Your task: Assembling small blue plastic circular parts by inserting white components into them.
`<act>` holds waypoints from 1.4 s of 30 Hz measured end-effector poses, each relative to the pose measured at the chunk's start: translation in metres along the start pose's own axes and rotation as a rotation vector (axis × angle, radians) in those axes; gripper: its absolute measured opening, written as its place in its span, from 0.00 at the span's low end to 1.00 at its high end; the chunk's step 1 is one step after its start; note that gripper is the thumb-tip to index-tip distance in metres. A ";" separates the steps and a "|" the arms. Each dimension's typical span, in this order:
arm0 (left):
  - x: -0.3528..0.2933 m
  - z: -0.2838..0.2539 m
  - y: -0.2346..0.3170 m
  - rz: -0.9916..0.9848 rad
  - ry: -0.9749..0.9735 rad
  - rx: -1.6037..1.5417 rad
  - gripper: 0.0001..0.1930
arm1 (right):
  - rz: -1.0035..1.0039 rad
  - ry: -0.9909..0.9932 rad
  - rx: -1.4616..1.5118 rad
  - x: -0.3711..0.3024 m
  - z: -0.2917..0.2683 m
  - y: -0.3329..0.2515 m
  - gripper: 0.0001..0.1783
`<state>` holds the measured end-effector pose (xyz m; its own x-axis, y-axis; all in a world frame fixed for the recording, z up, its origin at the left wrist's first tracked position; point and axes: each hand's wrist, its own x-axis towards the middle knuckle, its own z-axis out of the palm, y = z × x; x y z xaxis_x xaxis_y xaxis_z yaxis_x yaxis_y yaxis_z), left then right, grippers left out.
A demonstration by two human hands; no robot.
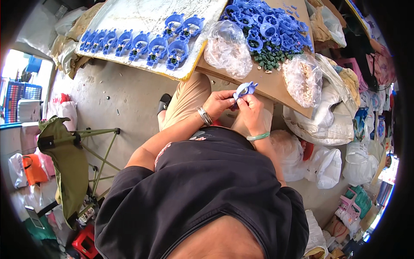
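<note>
Above my lap, just off the table's edge, a blue plastic piece with a ring-shaped opening [246, 89] is held between both hands. The fingers of my left hand [220, 103] pinch it from the left. My right hand [252, 111] grips its lower right side, thumb up. Beyond them lies a heap of similar blue plastic pieces [269, 26] on the brown board. Small dark green parts [271, 58] are piled at the heap's near edge. On the white board to the left, finished-looking blue figures [140, 45] stand in rows.
Clear plastic bags of small pale parts lie on the brown board, one left [228, 49] and one right [303, 80]. A white sack [321, 123] bulges at the right. A green folding chair [64, 159] stands to the left, with a red stool [86, 241] below it.
</note>
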<state>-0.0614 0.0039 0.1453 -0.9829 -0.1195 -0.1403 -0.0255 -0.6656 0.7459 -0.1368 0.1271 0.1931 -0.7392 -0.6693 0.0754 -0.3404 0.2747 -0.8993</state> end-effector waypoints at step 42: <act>-0.002 -0.028 -0.005 -0.214 -0.071 -0.458 0.16 | 0.101 0.377 -0.886 0.073 -0.198 0.116 0.10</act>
<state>-0.0541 -0.0129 0.1234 -0.9747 0.0942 -0.2026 -0.1605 -0.9262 0.3412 -0.3454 0.2463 0.1795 -0.8742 -0.3908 0.2882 -0.4657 0.8427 -0.2700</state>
